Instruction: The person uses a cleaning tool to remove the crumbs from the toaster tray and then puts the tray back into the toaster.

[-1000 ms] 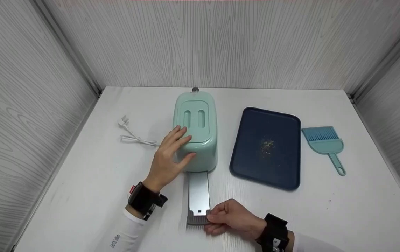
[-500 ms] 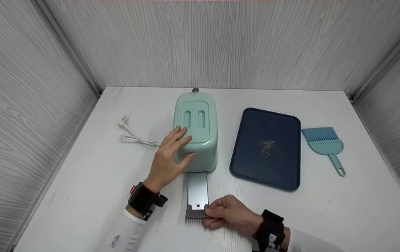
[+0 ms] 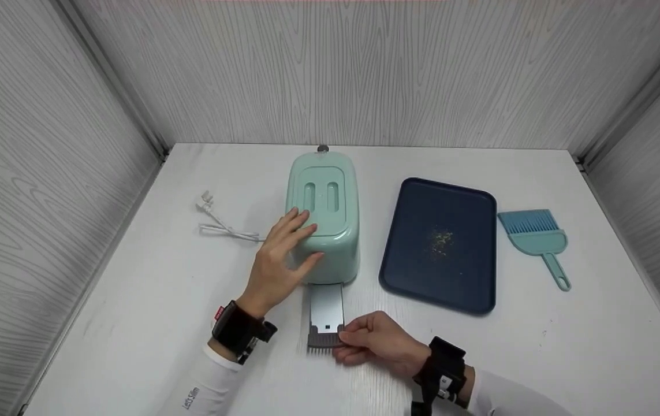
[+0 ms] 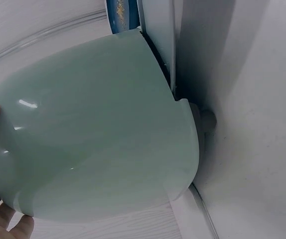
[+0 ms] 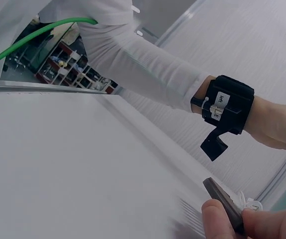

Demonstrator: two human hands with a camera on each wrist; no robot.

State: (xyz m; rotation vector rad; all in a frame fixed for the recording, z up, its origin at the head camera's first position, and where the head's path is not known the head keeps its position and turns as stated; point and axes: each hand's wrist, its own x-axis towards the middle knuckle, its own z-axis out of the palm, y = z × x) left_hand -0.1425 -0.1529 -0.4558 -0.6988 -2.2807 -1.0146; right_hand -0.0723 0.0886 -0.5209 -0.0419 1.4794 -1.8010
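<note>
A mint-green toaster (image 3: pixel 322 196) stands on the white table, its short end toward me. From under that end a silvery crumb tray (image 3: pixel 326 306) sticks out, tipped with a dark grey ribbed handle. My right hand (image 3: pixel 379 344) pinches the right side of this handle (image 5: pixel 222 201) between thumb and fingers. My left hand (image 3: pixel 278 263) rests on the toaster's near left corner, fingers spread over the top and thumb on the near edge. In the left wrist view, the toaster's smooth end fills much of the picture, with fingertips (image 4: pixel 23 226) at its border.
Right of the toaster lies a dark blue tray (image 3: pixel 410 271) with golden crumbs (image 3: pixel 440 241) on it. Farther right is a small teal brush and dustpan set (image 3: pixel 537 240). A white power cord (image 3: pixel 223 228) with a plug lies to the left. Wood-patterned panels (image 3: pixel 330 75) enclose the table.
My right hand has moved away from me, sliding the crumb tray farther under the toaster, so less of it shows. My left hand has stayed on the toaster.
</note>
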